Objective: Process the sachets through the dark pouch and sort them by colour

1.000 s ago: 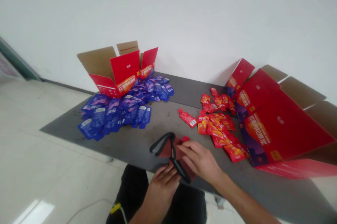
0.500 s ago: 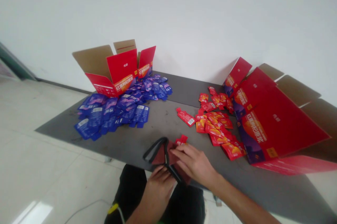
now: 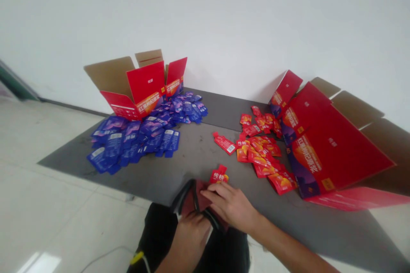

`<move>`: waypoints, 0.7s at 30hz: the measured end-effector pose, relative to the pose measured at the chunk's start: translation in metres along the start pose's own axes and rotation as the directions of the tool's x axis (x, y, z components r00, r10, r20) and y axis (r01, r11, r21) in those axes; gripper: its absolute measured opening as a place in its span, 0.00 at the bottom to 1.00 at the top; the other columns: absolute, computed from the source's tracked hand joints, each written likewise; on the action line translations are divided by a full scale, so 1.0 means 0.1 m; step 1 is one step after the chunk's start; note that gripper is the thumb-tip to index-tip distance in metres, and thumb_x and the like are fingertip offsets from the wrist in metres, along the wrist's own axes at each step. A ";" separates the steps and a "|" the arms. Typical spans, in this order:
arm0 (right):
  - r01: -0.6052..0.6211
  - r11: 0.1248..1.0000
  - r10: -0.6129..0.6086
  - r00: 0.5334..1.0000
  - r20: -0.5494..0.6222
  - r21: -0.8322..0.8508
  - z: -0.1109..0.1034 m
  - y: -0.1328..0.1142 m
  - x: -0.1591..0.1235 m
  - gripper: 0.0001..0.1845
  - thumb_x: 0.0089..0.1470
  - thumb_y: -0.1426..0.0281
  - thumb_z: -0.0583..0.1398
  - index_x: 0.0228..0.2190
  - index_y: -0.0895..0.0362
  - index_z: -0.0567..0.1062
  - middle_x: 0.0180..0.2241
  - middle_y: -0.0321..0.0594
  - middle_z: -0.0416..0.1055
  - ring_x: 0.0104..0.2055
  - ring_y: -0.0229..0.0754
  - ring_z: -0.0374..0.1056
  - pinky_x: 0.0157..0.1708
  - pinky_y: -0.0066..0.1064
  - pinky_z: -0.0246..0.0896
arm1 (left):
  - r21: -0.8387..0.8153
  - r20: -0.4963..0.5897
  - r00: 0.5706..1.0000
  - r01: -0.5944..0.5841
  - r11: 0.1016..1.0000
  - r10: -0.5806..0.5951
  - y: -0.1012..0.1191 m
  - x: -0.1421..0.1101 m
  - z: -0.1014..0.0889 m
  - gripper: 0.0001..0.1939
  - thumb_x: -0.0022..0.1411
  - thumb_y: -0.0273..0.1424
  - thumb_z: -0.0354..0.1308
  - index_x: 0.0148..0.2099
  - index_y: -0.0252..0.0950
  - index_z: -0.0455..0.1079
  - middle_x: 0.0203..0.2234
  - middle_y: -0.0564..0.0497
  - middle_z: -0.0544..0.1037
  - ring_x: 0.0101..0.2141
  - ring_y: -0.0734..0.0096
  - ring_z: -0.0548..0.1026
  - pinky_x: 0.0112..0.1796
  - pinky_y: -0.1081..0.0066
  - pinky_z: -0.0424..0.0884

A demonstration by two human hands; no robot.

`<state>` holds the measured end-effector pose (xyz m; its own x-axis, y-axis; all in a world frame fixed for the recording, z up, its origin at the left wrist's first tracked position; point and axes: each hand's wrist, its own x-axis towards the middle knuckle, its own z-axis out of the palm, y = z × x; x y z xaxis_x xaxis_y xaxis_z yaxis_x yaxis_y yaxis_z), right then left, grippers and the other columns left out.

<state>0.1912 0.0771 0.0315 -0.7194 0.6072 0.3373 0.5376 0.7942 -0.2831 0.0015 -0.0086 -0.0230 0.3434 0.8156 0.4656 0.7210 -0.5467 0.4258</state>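
At the near edge of the grey mat [image 3: 198, 157] lies a dark red bag with black straps [image 3: 192, 196]. My left hand [image 3: 188, 234] is closed on its near side from below. My right hand [image 3: 229, 204] lies across the bag, fingers stretched leftward over the fabric. A single red sachet [image 3: 218, 175] sits just beyond my right fingertips. Red sachets [image 3: 262, 153] are heaped to the right, blue sachets [image 3: 144, 134] to the left.
An open red carton [image 3: 141, 85] stands at the back left behind the blue heap. Large red cartons [image 3: 326, 145] lie tipped at the right against the white wall. Pale tiled floor surrounds the mat. My dark-clothed legs [image 3: 160, 230] are below.
The bag has been drawn toward me and off the mat's near edge, with both hands following it. The single red sachet is now uncovered beyond my right fingers.
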 end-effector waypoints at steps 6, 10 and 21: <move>-0.167 0.980 0.153 0.980 -0.124 -0.111 -0.07 0.48 0.19 0.17 0.66 0.69 0.57 0.55 0.53 0.74 0.48 0.46 0.76 0.48 0.48 0.74 0.45 0.40 0.75 | 0.066 -0.009 0.988 -0.155 0.986 0.156 -0.02 0.08 -0.09 0.19 0.73 0.24 0.47 0.60 0.40 0.71 0.55 0.52 0.79 0.54 0.65 0.77 0.52 0.63 0.73; -0.072 0.996 0.067 0.995 -0.077 -0.054 -0.13 0.15 0.11 0.20 0.67 0.69 0.56 0.59 0.52 0.69 0.51 0.46 0.74 0.52 0.47 0.71 0.49 0.38 0.73 | 0.034 -0.033 0.996 -0.086 0.996 0.088 0.00 0.05 -0.04 0.18 0.72 0.23 0.46 0.50 0.41 0.76 0.44 0.52 0.84 0.45 0.64 0.82 0.48 0.63 0.75; -0.176 0.976 0.162 0.980 -0.114 -0.128 -0.12 0.57 0.24 0.17 0.66 0.69 0.57 0.55 0.55 0.74 0.48 0.47 0.75 0.48 0.49 0.73 0.46 0.41 0.75 | 0.094 0.067 0.988 -0.147 0.985 0.141 -0.04 0.06 -0.09 0.21 0.70 0.21 0.47 0.60 0.39 0.70 0.57 0.51 0.77 0.55 0.65 0.76 0.53 0.62 0.73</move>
<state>0.2102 0.1367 0.0345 -0.5680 0.7265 0.3869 0.7077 0.6710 -0.2209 -0.0044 -0.0029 -0.0148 0.4810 0.7411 0.4684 0.7161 -0.6403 0.2778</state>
